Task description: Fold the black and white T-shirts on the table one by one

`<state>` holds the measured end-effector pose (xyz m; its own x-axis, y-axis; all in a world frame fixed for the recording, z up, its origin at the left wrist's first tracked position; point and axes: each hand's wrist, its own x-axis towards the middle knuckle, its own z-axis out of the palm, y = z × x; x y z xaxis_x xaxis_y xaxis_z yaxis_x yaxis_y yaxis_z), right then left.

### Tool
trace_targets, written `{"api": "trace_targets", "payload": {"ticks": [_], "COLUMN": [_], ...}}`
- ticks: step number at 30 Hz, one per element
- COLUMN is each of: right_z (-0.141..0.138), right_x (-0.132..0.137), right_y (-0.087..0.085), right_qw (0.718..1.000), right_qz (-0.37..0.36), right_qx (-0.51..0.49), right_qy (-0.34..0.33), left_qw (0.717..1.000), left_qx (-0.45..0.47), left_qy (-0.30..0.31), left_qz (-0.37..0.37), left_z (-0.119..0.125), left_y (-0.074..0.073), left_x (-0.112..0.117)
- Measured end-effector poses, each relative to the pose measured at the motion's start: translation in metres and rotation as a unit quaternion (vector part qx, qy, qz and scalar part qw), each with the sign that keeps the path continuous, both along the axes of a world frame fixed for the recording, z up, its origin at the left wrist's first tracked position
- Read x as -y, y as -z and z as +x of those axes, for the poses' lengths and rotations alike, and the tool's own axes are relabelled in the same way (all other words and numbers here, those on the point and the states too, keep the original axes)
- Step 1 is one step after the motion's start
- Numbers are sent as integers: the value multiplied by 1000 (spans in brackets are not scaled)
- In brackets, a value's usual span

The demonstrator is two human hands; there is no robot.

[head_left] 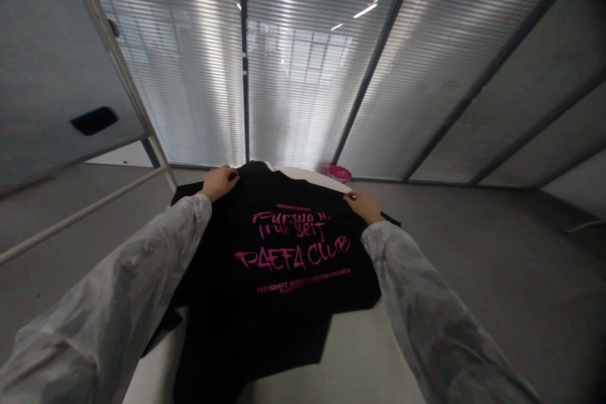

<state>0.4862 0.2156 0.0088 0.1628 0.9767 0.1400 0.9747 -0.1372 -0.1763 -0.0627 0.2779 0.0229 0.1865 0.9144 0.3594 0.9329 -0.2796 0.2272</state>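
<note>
A black T-shirt (293,293) with pink lettering lies spread on a white table (364,353), its collar end away from me. My left hand (220,183) pinches the cloth at the far left shoulder, near the collar. At the far right shoulder, my right hand (363,206) grips the fabric between thumb and fingers. Loose white sleeves cover both my arms. The shirt's lower part hangs toward me in dark folds, and its left sleeve is partly hidden by my left arm.
A pink round basket or bin (339,173) stands on the floor beyond the table. Behind it rises a glass partition with blinds (298,76). To the left are a whiteboard-like panel (52,63) and its pale metal frame bar (80,214). Grey floor (502,252) extends right.
</note>
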Motion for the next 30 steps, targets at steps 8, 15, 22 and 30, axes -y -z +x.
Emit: {"api": "trace_targets", "payload": {"ticks": [8, 15, 22, 30], "right_z": [7, 18, 31, 32], "right_x": [-17, -24, -40, -55], "right_y": [9, 2, -9, -8], "right_qw": [999, 997, 974, 967], "right_qz": [9, 45, 147, 186], "right_qx": [-6, -67, -173, -161], "right_qy": [-38, 5, 24, 59], "left_qw": [985, 972, 957, 921], "left_qx": [155, 212, 273, 377], "left_qy": [-5, 19, 21, -39], "left_qz": [-80, -94, -95, -87], "left_z": [-6, 2, 4, 15], "left_y": [6, 3, -7, -13], "left_x": [-31, -40, -45, -51]}}
